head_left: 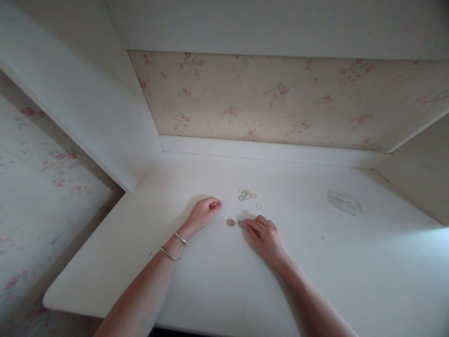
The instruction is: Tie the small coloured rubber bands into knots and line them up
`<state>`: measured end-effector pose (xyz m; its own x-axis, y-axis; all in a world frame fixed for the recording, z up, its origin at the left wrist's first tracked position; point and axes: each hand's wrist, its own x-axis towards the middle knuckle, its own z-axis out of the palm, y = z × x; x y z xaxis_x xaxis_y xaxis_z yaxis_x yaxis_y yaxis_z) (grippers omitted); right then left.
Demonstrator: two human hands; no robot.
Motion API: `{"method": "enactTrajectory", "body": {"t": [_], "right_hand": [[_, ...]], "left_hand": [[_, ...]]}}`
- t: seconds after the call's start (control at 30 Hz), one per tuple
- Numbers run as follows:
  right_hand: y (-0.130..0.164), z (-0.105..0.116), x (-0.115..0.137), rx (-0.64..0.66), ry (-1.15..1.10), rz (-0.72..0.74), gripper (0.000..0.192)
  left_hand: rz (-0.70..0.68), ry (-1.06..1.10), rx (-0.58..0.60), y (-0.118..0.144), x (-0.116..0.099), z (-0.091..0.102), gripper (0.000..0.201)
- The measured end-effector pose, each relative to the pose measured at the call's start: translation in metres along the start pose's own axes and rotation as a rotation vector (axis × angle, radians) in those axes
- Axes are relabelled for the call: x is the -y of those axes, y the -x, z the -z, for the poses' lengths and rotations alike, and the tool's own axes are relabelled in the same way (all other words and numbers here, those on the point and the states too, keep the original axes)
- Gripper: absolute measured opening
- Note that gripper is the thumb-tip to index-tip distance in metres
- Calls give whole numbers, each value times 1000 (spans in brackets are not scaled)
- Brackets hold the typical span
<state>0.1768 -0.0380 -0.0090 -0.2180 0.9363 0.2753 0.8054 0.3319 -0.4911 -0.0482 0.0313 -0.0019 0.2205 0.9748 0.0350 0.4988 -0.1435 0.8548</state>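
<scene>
Both my hands rest on a white desk point(217, 281). My left hand point(204, 213) lies curled into a loose fist, with two thin bangles on its wrist; whether it holds anything I cannot tell. My right hand point(266, 236) lies flat, its fingertips touching a small dark ring point(240, 223). Just left of that lies another small ring point(230, 222), between the two hands. Behind them is a loose cluster of several small coloured rings point(246, 194), with one single ring point(258, 206) a little apart.
A small clear plastic bag point(344, 201) lies on the desk at the right rear. Floral wallpaper point(266, 100) backs the alcove, white panels close it at left and right, and the desk's left edge drops off beside a wall.
</scene>
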Motion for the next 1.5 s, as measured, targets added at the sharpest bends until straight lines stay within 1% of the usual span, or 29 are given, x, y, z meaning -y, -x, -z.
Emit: {"method": "enactTrajectory", "body": {"t": [0.13,0.23,0.4,0.53,0.63,0.73,0.9,1.0,1.1,1.2,1.3,1.4,1.5], "right_hand": [[-4,0,-1,-35,-64,-89,30],[-15,0,-7,-51,-56,-141,29],[-47,6,-16,-36,138,-195,29],[-69,11,-16,21,331,-186,32],[-79,12,-16,88,404,-159,32],[-82,10,-18,134,438,-161,32],[-79,4,-18,152,501,-159,32],[-74,1,-13,165,526,-156,30],[-66,0,-4,158,501,-137,27],[-50,0,5,105,419,-130,26],[-28,-1,12,45,300,-132,26],[-8,-6,19,56,224,-89,25],[0,-10,23,83,217,-30,24]], "left_hand": [[-1,-8,-13,0,1,0,27],[-13,-9,-17,-1,2,-1,27],[-22,-11,-19,-1,3,-1,25],[-13,-34,-18,-1,4,-1,25],[-13,-33,-16,-2,4,-1,25],[-21,-25,-18,-1,3,-1,25],[-15,-34,-16,0,1,-1,24],[-23,-36,-12,-1,2,-2,24],[-37,-34,-11,-1,3,-1,25],[-37,-41,-5,-1,3,-1,25],[-41,-44,2,-2,4,-1,24],[-45,-57,-4,-2,5,-2,24],[-41,-71,-9,-2,7,-3,25]]}}
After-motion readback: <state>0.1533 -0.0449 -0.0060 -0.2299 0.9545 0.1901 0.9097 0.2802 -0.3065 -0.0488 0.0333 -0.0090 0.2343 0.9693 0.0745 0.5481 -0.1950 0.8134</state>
